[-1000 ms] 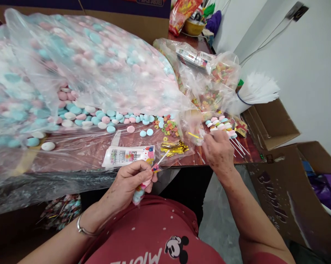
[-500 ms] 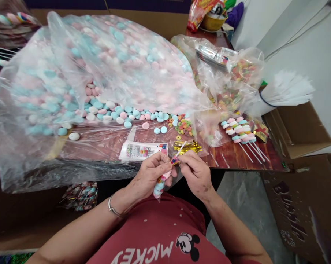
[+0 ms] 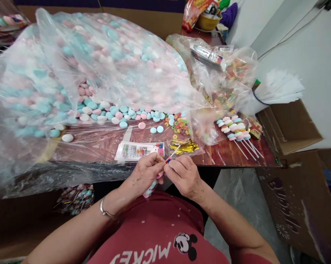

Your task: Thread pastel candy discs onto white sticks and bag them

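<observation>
A marshmallow skewer (image 3: 150, 189) in a clear wrapper points down toward my lap, its white stick (image 3: 174, 152) sticking up past the fingers. My left hand (image 3: 146, 174) is closed around it just below the gathered neck of the wrapper. A short gold twist tie (image 3: 160, 159) shows at that neck, between the hands. My right hand (image 3: 184, 174) pinches there, its fingertips pressed together and partly hiding the tie. Just beyond lie a bundle of gold twist ties (image 3: 186, 146) and a stack of printed clear wrappers (image 3: 139, 150).
A huge clear bag of pastel marshmallows (image 3: 113, 66) spreads over the table, several spilling out near gummy rings (image 3: 180, 124). Finished marshmallow skewers (image 3: 234, 128) lie right, near white sticks (image 3: 281, 88) and open cardboard boxes (image 3: 289, 126). Below the table's left edge sits a bag of skewers (image 3: 76, 198).
My right hand has moved in left against the wrapper's neck, its fingers more curled. A gold tie end now shows by my left fingers. The view has shifted slightly right.
</observation>
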A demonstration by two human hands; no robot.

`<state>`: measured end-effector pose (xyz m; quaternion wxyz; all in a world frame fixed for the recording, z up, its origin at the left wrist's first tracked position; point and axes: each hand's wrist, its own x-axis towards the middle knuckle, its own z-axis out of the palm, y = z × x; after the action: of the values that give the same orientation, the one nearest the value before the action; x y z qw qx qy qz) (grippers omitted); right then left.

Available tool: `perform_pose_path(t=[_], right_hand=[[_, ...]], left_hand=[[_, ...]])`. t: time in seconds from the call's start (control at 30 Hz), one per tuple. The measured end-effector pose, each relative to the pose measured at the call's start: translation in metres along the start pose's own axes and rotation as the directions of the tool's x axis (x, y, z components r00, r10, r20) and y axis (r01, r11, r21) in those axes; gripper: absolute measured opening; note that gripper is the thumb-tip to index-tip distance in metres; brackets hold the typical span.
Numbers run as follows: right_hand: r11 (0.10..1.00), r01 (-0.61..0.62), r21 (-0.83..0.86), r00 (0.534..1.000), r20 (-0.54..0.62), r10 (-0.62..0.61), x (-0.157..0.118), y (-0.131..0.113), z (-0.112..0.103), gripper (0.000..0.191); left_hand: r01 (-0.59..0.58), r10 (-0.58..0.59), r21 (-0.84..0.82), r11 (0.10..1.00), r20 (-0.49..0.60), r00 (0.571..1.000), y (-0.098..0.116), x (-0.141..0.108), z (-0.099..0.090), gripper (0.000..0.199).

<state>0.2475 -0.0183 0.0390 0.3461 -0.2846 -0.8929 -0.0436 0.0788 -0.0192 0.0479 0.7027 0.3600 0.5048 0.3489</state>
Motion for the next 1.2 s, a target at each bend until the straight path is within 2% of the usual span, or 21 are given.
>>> perform_pose_path(t=[0.07,0.17,0.27,0.33,0.4,0.5,0.57,0.6,0.63,0.67,0.73,0.8,0.83,0.87,0.9,0.93,0.97,1.03,1.07,1.13,1.2], right_hand=[[0.992,0.120,0.036,0.991,0.050,-0.122,0.002,0.004,-0.005,0.026],[0.963,0.183,0.199,0.953,0.203,-0.223,0.005,0.007,-0.013,0.029],[0.925,0.179,0.334,0.904,0.315,-0.289,0.009,0.005,-0.022,0.024],[0.923,0.176,0.343,0.886,0.353,-0.300,0.010,0.001,-0.027,0.023],[0.940,0.178,0.293,0.884,0.372,-0.283,0.010,-0.005,-0.030,0.025],[0.975,0.168,0.143,0.915,0.346,-0.208,0.009,-0.017,-0.029,0.031],[0.994,0.107,0.000,0.949,0.299,-0.102,0.009,-0.024,-0.022,0.032],[0.996,0.054,-0.076,0.965,0.262,-0.032,0.009,-0.026,-0.017,0.033],[0.990,-0.016,-0.142,0.975,0.215,0.047,0.010,-0.027,-0.011,0.033],[0.976,-0.103,-0.190,0.978,0.158,0.133,0.013,-0.026,-0.006,0.032],[0.940,-0.303,-0.157,0.951,0.021,0.310,0.020,-0.022,0.004,0.028],[0.871,-0.483,0.086,0.870,-0.061,0.489,0.031,-0.017,0.009,0.022],[0.802,-0.543,0.250,0.816,-0.068,0.574,0.037,-0.016,0.009,0.019],[0.711,-0.575,0.405,0.763,-0.049,0.645,0.043,-0.016,0.008,0.017],[0.618,-0.582,0.529,0.719,-0.020,0.695,0.048,-0.018,0.006,0.015],[0.540,-0.573,0.616,0.688,0.004,0.726,0.053,-0.021,0.003,0.014],[0.495,-0.555,0.669,0.678,0.019,0.735,0.057,-0.026,0.001,0.013],[0.495,-0.495,0.714,0.722,0.021,0.692,0.060,-0.038,0.000,0.013],[0.514,-0.462,0.722,0.760,0.023,0.650,0.061,-0.043,0.002,0.013],[0.541,-0.412,0.733,0.824,0.046,0.565,0.059,-0.052,0.010,0.014],[0.554,-0.399,0.730,0.849,0.066,0.524,0.057,-0.057,0.021,0.014]], left_hand=[[0.097,-0.116,0.114,0.989,0.175,0.978,0.007,0.001,-0.007,0.013],[0.188,-0.292,0.273,0.944,0.417,0.861,0.015,0.003,-0.017,0.006],[0.207,-0.406,0.392,0.897,0.539,0.739,0.014,0.006,-0.022,0.011],[0.187,-0.440,0.450,0.873,0.563,0.699,0.011,0.007,-0.023,0.015],[0.140,-0.430,0.484,0.864,0.562,0.707,0.008,0.006,-0.023,0.015],[-0.043,-0.290,0.558,0.829,0.493,0.820,0.006,0.000,-0.020,0.007],[-0.237,-0.047,0.657,0.715,0.383,0.923,0.004,-0.006,-0.016,0.008],[-0.314,0.106,0.719,0.620,0.320,0.942,0.004,-0.008,-0.013,0.010],[-0.365,0.267,0.781,0.507,0.261,0.928,0.003,-0.011,-0.010,0.012],[-0.391,0.424,0.832,0.393,0.214,0.880,0.002,-0.012,-0.006,0.015],[-0.398,0.689,0.896,0.198,0.162,0.707,0.003,-0.016,0.000,0.017],[-0.409,0.856,0.910,0.066,0.159,0.492,0.004,-0.021,0.004,0.013],[-0.439,0.895,0.898,0.028,0.173,0.412,0.005,-0.024,0.005,0.008],[-0.491,0.905,0.871,0.020,0.193,0.380,0.005,-0.028,0.004,0.004],[-0.553,0.890,0.831,0.057,0.209,0.405,0.006,-0.032,0.003,0.002],[-0.604,0.857,0.781,0.159,0.194,0.477,0.006,-0.036,0.000,0.007],[-0.626,0.806,0.709,0.325,0.138,0.575,0.006,-0.039,-0.003,0.015],[-0.552,0.653,0.497,0.670,-0.041,0.756,0.007,-0.045,-0.011,0.035],[-0.500,0.578,0.375,0.781,-0.130,0.806,0.009,-0.047,-0.017,0.045],[-0.492,0.522,0.179,0.852,-0.226,0.822,0.015,-0.051,-0.030,0.058],[-0.577,0.581,0.086,0.813,-0.199,0.789,0.021,-0.059,-0.045,0.055]])
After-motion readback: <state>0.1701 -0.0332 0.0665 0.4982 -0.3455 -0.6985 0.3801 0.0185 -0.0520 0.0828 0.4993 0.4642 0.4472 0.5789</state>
